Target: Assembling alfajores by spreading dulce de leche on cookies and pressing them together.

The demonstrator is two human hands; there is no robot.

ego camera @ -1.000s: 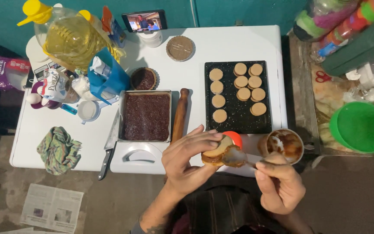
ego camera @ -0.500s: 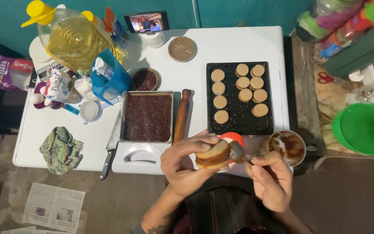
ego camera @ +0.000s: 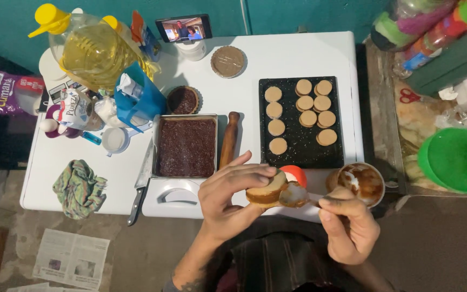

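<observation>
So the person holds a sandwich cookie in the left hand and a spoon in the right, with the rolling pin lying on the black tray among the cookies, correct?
Not quite. In the head view the rolling pin lies on the white table, between the pan of brown filling and the black tray, not on it. The left hand does hold the sandwich cookie, and the right hand the spoon.

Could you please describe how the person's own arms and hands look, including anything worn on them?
Both hands are bare: the left hand and the right hand show no gloves, and no rings or watch can be seen. The forearms are uncovered, without sleeves. A dark marking, possibly a tattoo, shows on the left forearm near the lower edge. Nails look short and unpainted.
</observation>
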